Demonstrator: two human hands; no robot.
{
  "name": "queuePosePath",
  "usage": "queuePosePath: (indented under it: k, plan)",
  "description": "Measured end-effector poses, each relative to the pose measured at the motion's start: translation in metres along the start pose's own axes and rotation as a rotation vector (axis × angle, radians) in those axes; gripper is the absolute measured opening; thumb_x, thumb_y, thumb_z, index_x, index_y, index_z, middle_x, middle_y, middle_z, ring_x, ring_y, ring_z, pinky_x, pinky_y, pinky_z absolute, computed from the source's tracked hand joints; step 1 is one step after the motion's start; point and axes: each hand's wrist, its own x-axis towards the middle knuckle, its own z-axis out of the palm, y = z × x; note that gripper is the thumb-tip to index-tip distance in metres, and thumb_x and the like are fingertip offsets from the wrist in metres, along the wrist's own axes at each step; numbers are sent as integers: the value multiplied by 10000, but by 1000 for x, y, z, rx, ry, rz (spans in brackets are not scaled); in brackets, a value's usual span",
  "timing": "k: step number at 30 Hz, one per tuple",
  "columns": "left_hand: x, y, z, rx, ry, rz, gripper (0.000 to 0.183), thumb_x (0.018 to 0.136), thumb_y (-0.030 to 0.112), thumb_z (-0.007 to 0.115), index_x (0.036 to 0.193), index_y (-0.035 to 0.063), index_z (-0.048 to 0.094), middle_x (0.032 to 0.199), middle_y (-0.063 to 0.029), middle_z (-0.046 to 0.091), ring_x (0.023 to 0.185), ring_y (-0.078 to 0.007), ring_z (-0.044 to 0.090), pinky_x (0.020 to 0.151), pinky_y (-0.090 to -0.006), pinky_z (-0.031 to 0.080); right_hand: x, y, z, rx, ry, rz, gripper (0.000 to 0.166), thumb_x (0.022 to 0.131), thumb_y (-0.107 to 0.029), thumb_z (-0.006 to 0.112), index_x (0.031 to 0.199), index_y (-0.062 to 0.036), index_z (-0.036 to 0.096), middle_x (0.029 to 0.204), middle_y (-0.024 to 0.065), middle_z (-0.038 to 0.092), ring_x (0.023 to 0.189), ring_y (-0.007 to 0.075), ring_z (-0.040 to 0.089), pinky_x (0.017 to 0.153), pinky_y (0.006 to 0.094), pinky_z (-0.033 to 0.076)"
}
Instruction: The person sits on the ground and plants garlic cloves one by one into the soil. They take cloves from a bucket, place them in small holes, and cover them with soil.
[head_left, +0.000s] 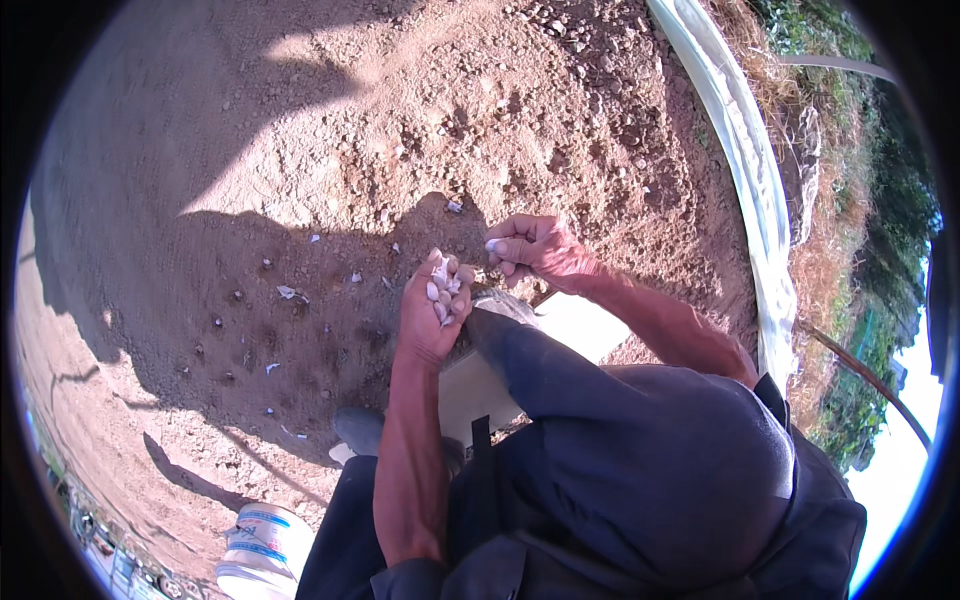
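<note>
Several pale garlic cloves (444, 294) rest in my cupped left hand (424, 319), which is turned palm up above the soil. Beside it, my right hand (544, 251) pinches a single garlic clove (492, 244) between thumb and forefinger. Both hands are raised in front of my knees and do not touch each other. Bare brown soil (315, 300) lies beneath them, in my shadow. Small dents and a few whitish cloves (218, 322) dot that soil, and papery skin scraps (287, 292) lie scattered among them.
A pale flat board (581, 322) lies under my legs, near my shoe (506, 304). White plastic sheeting (757, 180) borders the soil on the right, with dry grass (821, 255) beyond it. A white bucket (259, 536) stands at lower left.
</note>
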Motion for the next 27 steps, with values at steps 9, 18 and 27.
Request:
queuePosePath:
  k: [9, 18, 27]
  plan:
    - [0, 2, -1, -2, 48, 16, 255, 971, 332, 526, 874, 99, 557, 777, -56, 612, 501, -92, 479, 395, -208, 350, 49, -62, -98, -450, 478, -313, 143, 909, -147, 613, 948, -9, 622, 739, 30, 604, 666, 89, 584, 587, 240, 520]
    - [-16, 13, 12, 22, 120, 100, 265, 945, 301, 580, 933, 36, 590, 774, -92, 626, 592, -116, 551, 448, -193, 406, 48, -104, -32, -521, 142, -361, 208, 917, -199, 655, 984, -2, 654, 781, 61, 664, 690, 104, 650, 592, 233, 561]
    - [-2, 13, 20, 22, -2, 146, 314, 971, 353, 522, 1008, 48, 591, 794, -121, 652, 543, -141, 545, 399, -209, 353, 15, -52, 31, -400, 73, -375, 109, 887, -94, 687, 961, -15, 683, 818, 44, 668, 741, 89, 636, 643, 236, 541]
